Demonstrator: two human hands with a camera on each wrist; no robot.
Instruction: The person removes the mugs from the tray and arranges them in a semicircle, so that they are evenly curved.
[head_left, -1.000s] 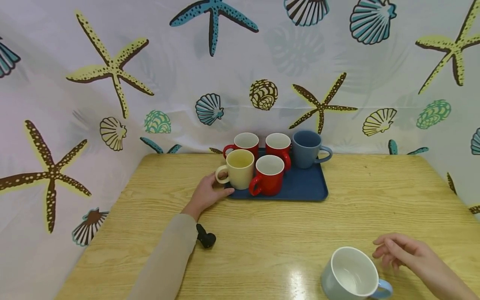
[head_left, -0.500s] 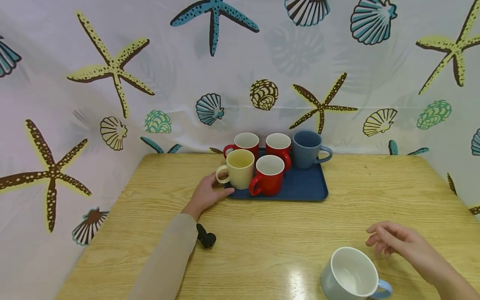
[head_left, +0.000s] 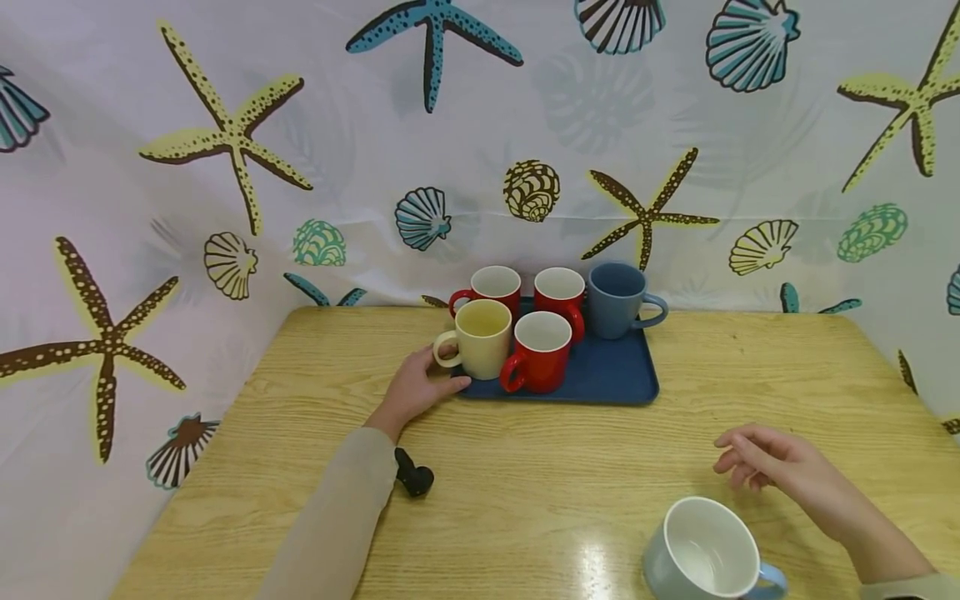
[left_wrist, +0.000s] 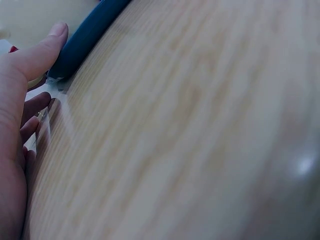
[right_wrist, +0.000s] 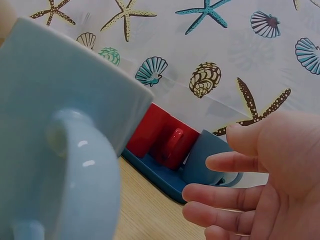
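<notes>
Blue tray (head_left: 609,373) seems steadied, the left hand (head_left: 417,388) gripping its near-left corner, while the relaxed, empty right hand (head_left: 786,468), beyond a pale mug (head_left: 703,550), must curl to grasp.

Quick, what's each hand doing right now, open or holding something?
Left hand: holding the blue tray by its near-left corner.
Right hand: open, holding nothing.

Dark-blue tray (head_left: 615,371), pale-blue mug (head_left: 701,550)

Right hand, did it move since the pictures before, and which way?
Yes. In the head view, the right hand has moved forward and left, nearer the blue tray, while the light blue mug stayed put.
</notes>
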